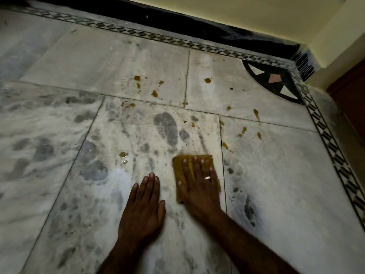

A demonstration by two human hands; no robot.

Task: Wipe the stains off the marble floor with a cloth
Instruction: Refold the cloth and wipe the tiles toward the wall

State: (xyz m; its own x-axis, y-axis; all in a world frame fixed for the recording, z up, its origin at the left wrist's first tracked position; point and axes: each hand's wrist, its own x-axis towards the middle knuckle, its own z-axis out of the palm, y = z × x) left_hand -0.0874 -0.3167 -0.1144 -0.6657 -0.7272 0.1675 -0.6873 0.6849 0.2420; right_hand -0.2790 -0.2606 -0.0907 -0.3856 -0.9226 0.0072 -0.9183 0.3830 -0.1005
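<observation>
While flat right fingers (194, 165) press the cloth (177, 167), left fingers (150, 182) released, stains (155, 93) dot the floor (276, 175) toward the border (325, 139).

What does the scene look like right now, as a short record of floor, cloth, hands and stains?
floor: grey-white marble, with a patterned border
cloth: yellow-brown, lying flat on the floor
right hand: pressing flat on the cloth, fingers straight
left hand: flat on the floor beside the cloth
stains: many brown spots, most beyond the cloth
</observation>
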